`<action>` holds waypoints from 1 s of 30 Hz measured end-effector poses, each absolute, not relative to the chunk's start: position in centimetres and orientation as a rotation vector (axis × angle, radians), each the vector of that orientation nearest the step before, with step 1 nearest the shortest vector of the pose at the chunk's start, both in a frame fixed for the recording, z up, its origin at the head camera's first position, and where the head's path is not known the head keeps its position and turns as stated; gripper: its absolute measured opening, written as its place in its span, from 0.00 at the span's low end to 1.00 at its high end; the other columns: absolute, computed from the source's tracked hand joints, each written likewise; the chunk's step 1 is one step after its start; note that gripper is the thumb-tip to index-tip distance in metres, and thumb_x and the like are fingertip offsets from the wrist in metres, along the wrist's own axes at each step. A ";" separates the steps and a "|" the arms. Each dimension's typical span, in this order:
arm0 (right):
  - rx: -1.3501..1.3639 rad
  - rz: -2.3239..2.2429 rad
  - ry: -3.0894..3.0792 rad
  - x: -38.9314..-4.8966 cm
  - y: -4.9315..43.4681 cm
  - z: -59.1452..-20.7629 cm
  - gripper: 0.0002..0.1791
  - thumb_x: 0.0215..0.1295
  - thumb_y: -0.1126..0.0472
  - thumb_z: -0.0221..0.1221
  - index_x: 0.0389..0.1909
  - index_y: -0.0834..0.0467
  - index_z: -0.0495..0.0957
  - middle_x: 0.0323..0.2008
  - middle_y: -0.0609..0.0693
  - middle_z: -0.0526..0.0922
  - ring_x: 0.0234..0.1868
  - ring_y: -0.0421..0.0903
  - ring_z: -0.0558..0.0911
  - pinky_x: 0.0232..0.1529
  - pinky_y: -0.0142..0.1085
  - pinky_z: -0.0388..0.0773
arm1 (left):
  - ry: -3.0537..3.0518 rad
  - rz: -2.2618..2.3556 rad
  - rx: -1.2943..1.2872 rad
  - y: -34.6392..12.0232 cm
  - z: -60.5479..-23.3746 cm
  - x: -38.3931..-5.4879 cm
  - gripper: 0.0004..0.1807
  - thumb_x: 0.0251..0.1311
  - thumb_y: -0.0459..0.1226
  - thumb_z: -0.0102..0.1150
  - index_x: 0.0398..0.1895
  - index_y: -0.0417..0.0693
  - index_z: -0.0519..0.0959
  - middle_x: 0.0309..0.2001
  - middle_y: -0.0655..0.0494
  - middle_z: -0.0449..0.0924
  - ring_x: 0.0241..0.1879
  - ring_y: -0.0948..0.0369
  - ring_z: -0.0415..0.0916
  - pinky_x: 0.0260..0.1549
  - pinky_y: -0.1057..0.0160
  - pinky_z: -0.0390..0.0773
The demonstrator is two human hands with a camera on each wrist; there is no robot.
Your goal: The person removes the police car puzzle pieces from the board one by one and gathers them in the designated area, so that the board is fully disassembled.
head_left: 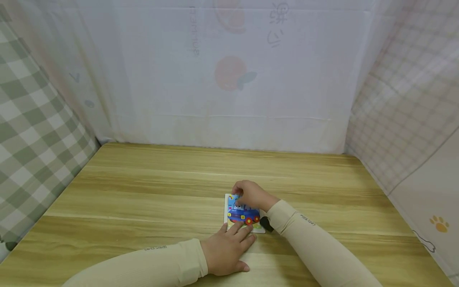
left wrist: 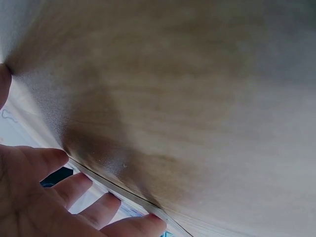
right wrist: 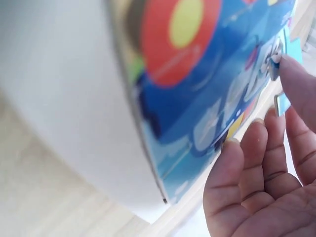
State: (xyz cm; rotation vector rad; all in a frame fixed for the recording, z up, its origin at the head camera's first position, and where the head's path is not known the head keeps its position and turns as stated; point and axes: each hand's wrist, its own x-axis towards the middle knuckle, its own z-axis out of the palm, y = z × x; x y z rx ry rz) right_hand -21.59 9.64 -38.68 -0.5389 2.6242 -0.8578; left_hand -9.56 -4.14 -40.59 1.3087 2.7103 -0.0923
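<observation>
A small jigsaw puzzle (head_left: 233, 217) with a blue cartoon vehicle on a white-edged board lies on the table. My left hand (head_left: 227, 251) lies palm down with spread fingers, its fingertips on the puzzle's near edge. In the left wrist view those fingers (left wrist: 103, 210) rest along the board's thin side. My right hand (head_left: 252, 195) is over the puzzle's upper part. The right wrist view shows it pinching a light-blue puzzle piece (right wrist: 283, 104), tilted up from the picture, between thumb and fingers. Much of the piece is hidden by the thumb.
The wood-grain table (head_left: 143, 191) extends around the puzzle on all sides. A white printed cloth (head_left: 161, 79) hangs behind it, with checked cloths at left (head_left: 32, 131) and right (head_left: 405, 99). A small black object (head_left: 266, 224) sits at the right wrist.
</observation>
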 end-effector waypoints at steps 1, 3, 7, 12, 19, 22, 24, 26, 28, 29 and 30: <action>-0.544 -0.871 2.618 -21.6 9.7 -38.7 0.10 0.54 0.71 0.67 0.34 0.59 0.77 0.32 0.47 0.77 0.35 0.43 0.75 0.42 0.38 0.77 | 2.710 -0.091 1.310 -4.1 -40.6 -9.5 0.38 0.63 0.64 0.46 0.71 0.55 0.63 0.72 0.57 0.58 0.70 0.52 0.56 0.56 0.45 0.72; -0.550 -0.889 2.605 -21.7 9.8 -38.6 0.09 0.55 0.71 0.67 0.33 0.59 0.76 0.31 0.47 0.76 0.33 0.43 0.74 0.39 0.36 0.76 | 2.709 -0.086 1.307 -4.1 -40.5 -9.5 0.38 0.63 0.63 0.46 0.72 0.55 0.63 0.72 0.57 0.58 0.70 0.52 0.56 0.56 0.45 0.72; -0.588 -0.903 2.587 -21.8 9.9 -38.6 0.09 0.56 0.71 0.66 0.32 0.59 0.75 0.29 0.47 0.74 0.31 0.43 0.72 0.35 0.34 0.73 | 2.711 -0.073 1.302 -4.1 -40.5 -9.5 0.38 0.63 0.63 0.46 0.71 0.55 0.63 0.72 0.57 0.58 0.70 0.53 0.56 0.56 0.45 0.72; -0.629 -0.931 2.548 -21.8 10.0 -38.5 0.06 0.60 0.70 0.63 0.32 0.59 0.75 0.30 0.47 0.74 0.32 0.43 0.72 0.36 0.35 0.73 | 2.718 -0.071 1.297 -4.1 -40.5 -9.5 0.39 0.63 0.64 0.47 0.71 0.54 0.63 0.71 0.57 0.59 0.70 0.53 0.56 0.56 0.45 0.72; -0.643 -0.971 2.503 -21.8 10.2 -38.4 0.03 0.63 0.68 0.61 0.32 0.59 0.75 0.29 0.48 0.76 0.31 0.43 0.72 0.35 0.34 0.73 | 2.732 -0.087 1.294 -4.0 -40.5 -9.6 0.39 0.62 0.64 0.48 0.71 0.54 0.64 0.70 0.58 0.60 0.70 0.54 0.56 0.55 0.46 0.72; -0.631 -0.992 2.493 -21.8 10.2 -38.3 0.03 0.64 0.67 0.60 0.33 0.59 0.76 0.30 0.48 0.76 0.31 0.42 0.72 0.34 0.34 0.72 | 2.731 -0.088 1.299 -4.0 -40.5 -9.6 0.39 0.62 0.64 0.48 0.70 0.54 0.64 0.70 0.58 0.60 0.70 0.54 0.57 0.55 0.46 0.73; -0.622 -1.016 2.485 -21.8 10.3 -38.3 0.02 0.64 0.67 0.60 0.34 0.60 0.76 0.30 0.48 0.76 0.31 0.42 0.73 0.35 0.34 0.72 | 2.729 -0.085 1.302 -4.0 -40.5 -9.6 0.39 0.62 0.64 0.48 0.70 0.53 0.64 0.70 0.58 0.60 0.70 0.54 0.57 0.55 0.46 0.73; -0.613 -1.048 2.476 -21.8 10.3 -38.2 0.02 0.64 0.67 0.60 0.35 0.60 0.76 0.31 0.48 0.77 0.32 0.43 0.73 0.35 0.34 0.73 | 2.729 -0.080 1.302 -4.0 -40.5 -9.5 0.39 0.62 0.64 0.48 0.70 0.53 0.64 0.70 0.58 0.60 0.69 0.54 0.57 0.55 0.46 0.73; -0.606 -1.078 2.471 -21.8 10.5 -38.2 0.02 0.64 0.67 0.60 0.35 0.60 0.76 0.31 0.49 0.77 0.32 0.43 0.74 0.35 0.34 0.73 | 2.732 -0.079 1.302 -4.0 -40.5 -9.5 0.39 0.62 0.64 0.49 0.70 0.53 0.64 0.70 0.58 0.61 0.69 0.54 0.57 0.55 0.46 0.73; -0.600 -1.094 2.467 -21.8 10.6 -38.1 0.02 0.64 0.67 0.60 0.35 0.60 0.76 0.32 0.49 0.78 0.32 0.43 0.74 0.35 0.34 0.74 | 2.735 -0.079 1.301 -4.0 -40.5 -9.5 0.39 0.62 0.64 0.49 0.70 0.53 0.64 0.70 0.58 0.61 0.69 0.54 0.57 0.55 0.46 0.72; -0.592 -1.107 2.467 -21.8 10.8 -38.0 0.02 0.64 0.66 0.60 0.35 0.60 0.77 0.32 0.49 0.78 0.32 0.43 0.74 0.36 0.35 0.74 | 2.738 -0.082 1.300 -4.0 -40.5 -9.5 0.39 0.62 0.64 0.49 0.70 0.53 0.64 0.70 0.58 0.61 0.69 0.54 0.57 0.55 0.46 0.72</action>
